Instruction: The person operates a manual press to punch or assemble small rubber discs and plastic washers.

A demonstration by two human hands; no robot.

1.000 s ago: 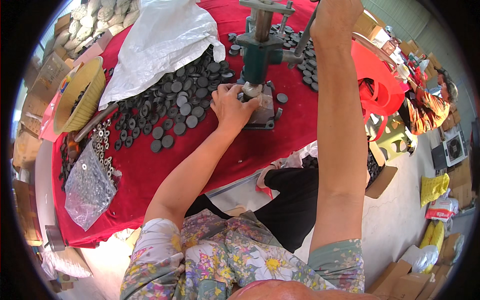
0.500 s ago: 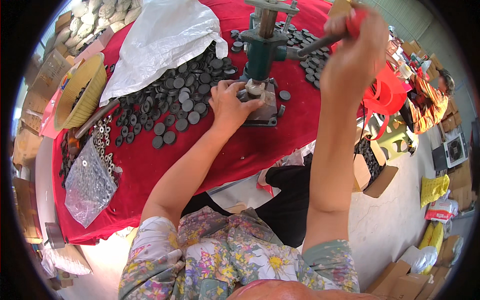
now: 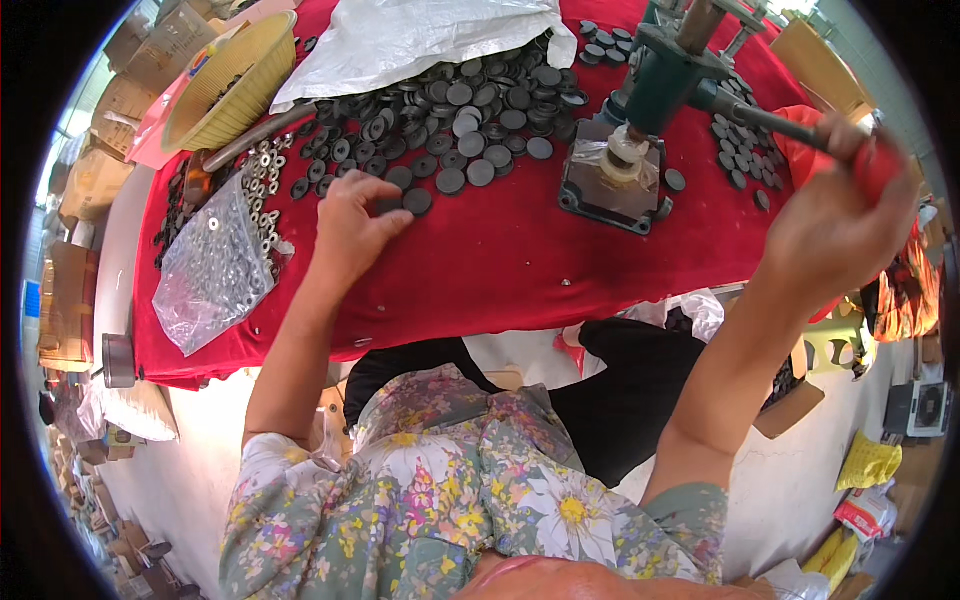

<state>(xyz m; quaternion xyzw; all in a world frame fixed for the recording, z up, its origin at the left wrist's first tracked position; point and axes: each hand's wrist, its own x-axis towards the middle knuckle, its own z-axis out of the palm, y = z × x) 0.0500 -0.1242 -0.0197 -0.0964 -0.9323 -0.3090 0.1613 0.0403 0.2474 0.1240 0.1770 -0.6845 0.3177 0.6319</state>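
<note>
My left hand [image 3: 352, 228] is at the near edge of a heap of black discs [image 3: 497, 128], thumb and fingers closed around one black disc [image 3: 388, 205]. Another black disc [image 3: 417, 201] lies by the thumb tip. At the right, my right hand [image 3: 838, 225], somewhat blurred, grips the red end of the lever [image 3: 765, 122] of a dark green hand press [image 3: 655, 85]. Under the press's ram, a small pale round piece [image 3: 622, 165] sits on the metal base plate [image 3: 602, 198]. Nothing of my left hand is near the press.
A white sack [image 3: 400, 40] lies behind the heap. At the left are a clear bag of metal pieces [image 3: 212, 265], loose metal rings [image 3: 266, 175] and a yellow basket [image 3: 235, 85]. More discs [image 3: 745, 150] lie right of the press on the red cloth [image 3: 480, 270].
My left hand has left the press base and moved left to the discs. The lever with my right hand has swung lower and outward. The view has shifted, placing the press farther right.
</note>
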